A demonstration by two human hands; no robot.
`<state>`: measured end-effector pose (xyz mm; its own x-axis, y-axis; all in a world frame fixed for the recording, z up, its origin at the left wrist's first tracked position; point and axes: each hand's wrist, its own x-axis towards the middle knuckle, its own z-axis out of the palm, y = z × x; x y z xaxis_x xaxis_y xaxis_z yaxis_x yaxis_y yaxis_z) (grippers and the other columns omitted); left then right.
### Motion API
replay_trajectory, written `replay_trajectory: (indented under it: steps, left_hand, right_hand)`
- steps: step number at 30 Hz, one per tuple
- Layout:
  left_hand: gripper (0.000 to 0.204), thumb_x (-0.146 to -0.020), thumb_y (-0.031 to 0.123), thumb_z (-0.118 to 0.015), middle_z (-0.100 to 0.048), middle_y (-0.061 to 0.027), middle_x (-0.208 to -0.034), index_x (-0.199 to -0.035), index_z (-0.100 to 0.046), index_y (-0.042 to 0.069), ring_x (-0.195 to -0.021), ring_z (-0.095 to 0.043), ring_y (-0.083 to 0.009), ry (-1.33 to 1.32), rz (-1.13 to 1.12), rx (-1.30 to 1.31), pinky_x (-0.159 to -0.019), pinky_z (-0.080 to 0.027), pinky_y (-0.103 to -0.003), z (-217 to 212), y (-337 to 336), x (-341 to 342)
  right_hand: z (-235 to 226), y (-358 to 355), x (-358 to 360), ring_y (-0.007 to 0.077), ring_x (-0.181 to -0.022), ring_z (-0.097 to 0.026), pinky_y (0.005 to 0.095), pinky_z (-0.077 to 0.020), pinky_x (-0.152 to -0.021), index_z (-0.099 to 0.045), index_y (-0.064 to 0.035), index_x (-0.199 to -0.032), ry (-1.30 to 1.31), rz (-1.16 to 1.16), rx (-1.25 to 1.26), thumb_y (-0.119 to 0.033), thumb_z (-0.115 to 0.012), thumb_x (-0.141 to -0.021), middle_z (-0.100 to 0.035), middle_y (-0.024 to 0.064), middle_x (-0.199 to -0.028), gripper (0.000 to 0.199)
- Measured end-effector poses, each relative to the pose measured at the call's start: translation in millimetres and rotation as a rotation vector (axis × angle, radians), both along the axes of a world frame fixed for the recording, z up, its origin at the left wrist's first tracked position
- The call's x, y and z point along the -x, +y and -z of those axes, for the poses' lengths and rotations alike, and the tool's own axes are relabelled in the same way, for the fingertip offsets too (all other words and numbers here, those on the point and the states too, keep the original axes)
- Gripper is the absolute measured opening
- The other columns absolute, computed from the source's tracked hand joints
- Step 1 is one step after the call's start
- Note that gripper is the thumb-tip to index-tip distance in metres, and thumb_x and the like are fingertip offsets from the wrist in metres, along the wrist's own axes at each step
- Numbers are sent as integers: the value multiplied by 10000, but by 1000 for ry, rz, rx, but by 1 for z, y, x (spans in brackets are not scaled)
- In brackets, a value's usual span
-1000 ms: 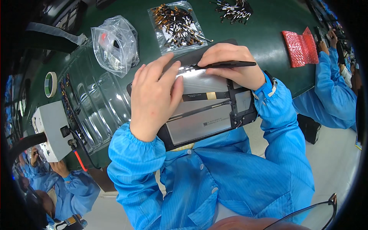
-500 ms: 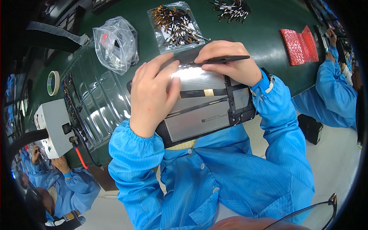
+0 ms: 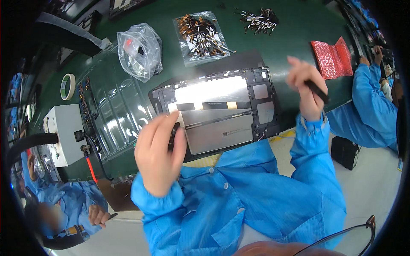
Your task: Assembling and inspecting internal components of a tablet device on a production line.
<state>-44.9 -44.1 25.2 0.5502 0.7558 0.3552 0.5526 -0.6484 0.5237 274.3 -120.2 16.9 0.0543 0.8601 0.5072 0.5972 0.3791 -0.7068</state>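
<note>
An opened tablet (image 3: 220,136) with silver battery panels and a black frame lies in front of me at the near edge of the bench. My left hand (image 3: 158,149), slightly smeared by motion, hovers over the tablet's left side, thumb and fingers apart. Whether its fingertips touch the frame I cannot tell. Up and to the right of the tablet, clear of it, my right hand (image 3: 309,85) is raised. A slim black tool (image 3: 317,91), tweezers-like in shape, is gripped in it, with one end sticking out past the palm.
Beyond the tablet lie a clear bag of small cable parts (image 3: 200,38), a loose cable pile (image 3: 260,21), a crumpled plastic bag (image 3: 140,51) and red bubble wrap (image 3: 333,57). Left are a clear tray (image 3: 121,115), a tape roll (image 3: 67,86) and a white box (image 3: 64,132). Co-workers sit both sides.
My right hand has lifted off the tablet's far edge and swung right with the black tool. My left hand has drawn back toward me, uncovering the tablet's upper left part.
</note>
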Motion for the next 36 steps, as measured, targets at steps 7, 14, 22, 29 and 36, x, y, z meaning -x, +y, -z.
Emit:
replay_trajectory:
  steps: [7, 14, 22, 29, 36]
  left_hand:
    - [586, -682, 117, -730, -562, -181, -1007, -1188, -474, -34, -903, -558, -330, 11, -297, 306, -758, -464, -373, 32, -73, 41]
    - [517, -645, 172, -764, -579, -147, -901, -1069, -552, -35, -787, -574, -299, -78, -323, 155, -667, -483, -341, 44, -75, 42]
    - [404, -675, 303, -732, -587, -92, -800, -909, -579, 11, -711, -575, -267, 34, -195, 74, -588, -467, -350, 38, -55, 45]
    - [78, -772, 144, -578, -594, -103, -764, -807, -610, 82, -748, -576, -287, 225, -341, -256, -639, -464, -395, -16, 59, 80]
    - [147, -780, 63, -520, -606, -71, -884, -852, -642, 100, -833, -599, -269, 625, -328, -420, -718, -491, -362, 29, 212, 146]
  right_hand:
    - [4, -61, 35, 345, -1006, -552, 358, -487, -788, -398, -2, -1278, -227, 94, 620, -451, -815, -480, -476, 182, -1173, 1006]
    - [17, -83, 41, 273, -888, -585, 321, -499, -719, -475, -15, -1221, -250, 124, 548, -178, -829, -513, -535, 160, -1071, 809]
    - [18, -79, 49, 287, -790, -609, 322, -498, -666, -547, -13, -1121, -355, 233, 437, -79, -771, -599, -594, 150, -918, 572]
    - [-23, -73, 83, 286, -668, -586, 334, -471, -589, -576, -46, -1060, -788, 373, 351, -93, -706, -665, -591, 108, -806, 418]
    - [-61, -39, 132, 232, -621, -577, 320, -462, -570, -598, -32, -987, -798, 104, -35, -110, -690, -664, -592, 70, -758, 345]
